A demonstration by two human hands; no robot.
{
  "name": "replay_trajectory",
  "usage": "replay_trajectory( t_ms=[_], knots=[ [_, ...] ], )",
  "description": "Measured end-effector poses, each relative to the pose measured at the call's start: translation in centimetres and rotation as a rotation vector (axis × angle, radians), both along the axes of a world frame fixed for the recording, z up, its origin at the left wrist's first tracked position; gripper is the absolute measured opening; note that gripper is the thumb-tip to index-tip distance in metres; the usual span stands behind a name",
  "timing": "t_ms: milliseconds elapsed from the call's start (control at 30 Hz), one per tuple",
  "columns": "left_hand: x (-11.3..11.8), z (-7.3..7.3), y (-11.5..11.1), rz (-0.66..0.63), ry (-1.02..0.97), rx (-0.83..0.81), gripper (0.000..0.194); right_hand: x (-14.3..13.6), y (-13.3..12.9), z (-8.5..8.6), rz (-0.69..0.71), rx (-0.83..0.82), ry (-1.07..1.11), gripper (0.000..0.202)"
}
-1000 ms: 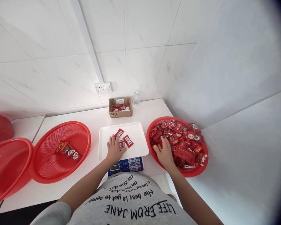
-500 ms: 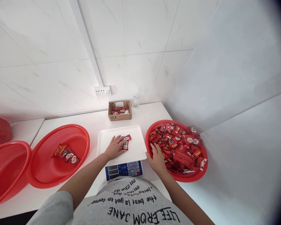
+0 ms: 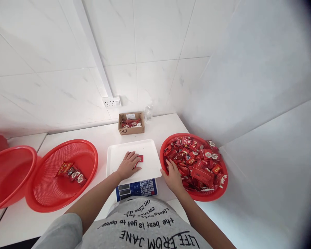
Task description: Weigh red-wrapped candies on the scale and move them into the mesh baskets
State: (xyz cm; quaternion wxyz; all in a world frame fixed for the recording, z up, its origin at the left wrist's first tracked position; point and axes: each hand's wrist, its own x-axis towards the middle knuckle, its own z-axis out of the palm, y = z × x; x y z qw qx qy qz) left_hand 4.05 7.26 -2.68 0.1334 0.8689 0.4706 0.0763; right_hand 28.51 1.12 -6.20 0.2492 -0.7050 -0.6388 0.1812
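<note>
My left hand (image 3: 129, 165) is over the white tray (image 3: 151, 166) of a weighing scale, its fingers bent around small red snack packets (image 3: 141, 158). Most of these packets are hidden under the fingers; only red edges stick out. My right hand (image 3: 174, 175) is at the left side of a red plastic basket (image 3: 221, 195), fingers apart and reaching over the rim. Many red packets (image 3: 202, 174) with white and yellow print fill that basket. Below the tray shows the scale's blue keypad (image 3: 137, 189).
To the left stands another red mesh basket (image 3: 89, 166) with several packets (image 3: 72, 173) in it, and a third red basket (image 3: 10, 173) beyond. Behind the tray sit a small cardboard box (image 3: 131, 130) with packets and a clear plastic cup (image 3: 148, 112). A tiled wall closes the back.
My left hand has closed further over the packets on the tray, so less of them shows. My right hand has stayed at the basket's rim. The view has shifted slightly.
</note>
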Motion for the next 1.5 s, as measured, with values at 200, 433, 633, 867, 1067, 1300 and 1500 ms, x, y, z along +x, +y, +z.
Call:
replay_trajectory(
  t_ms=[200,433,633,867,1067,1300,1500],
  knots=[
    [-4.6,0.9,-1.3,-0.034,-0.087,0.043,0.03,0.0,0.1,-0.1,-0.008,-0.004,0.024,0.053],
    [-11.9,0.1,-1.8,0.574,0.128,0.095,0.041,0.1,0.1,-0.4,-0.007,-0.035,0.018,0.054],
    [-15.4,0.2,-4.0,0.448,0.245,0.047,0.028,0.3,0.1,-0.9,-0.009,-0.023,0.033,0.055],
    [-16.0,2.4,-9.4,0.455,0.338,-0.01,0.031,0.4,0.1,-1.4,-0.009,-0.013,0.052,0.057],
    [-18.3,3.8,-11.8,0.55,0.474,-0.102,0.037,0.5,0.3,-2.1,-0.014,0.0,0.048,0.057],
    [-24.8,4.2,-7.1,0.643,0.328,0.015,0.035,0.5,0.3,-1.8,-0.007,0.003,0.019,0.058],
    [-30.5,4.0,-0.8,1.008,0.369,0.02,0.057,0.3,0.1,-1.8,-0.034,0.037,-0.106,0.055]
  ],
)
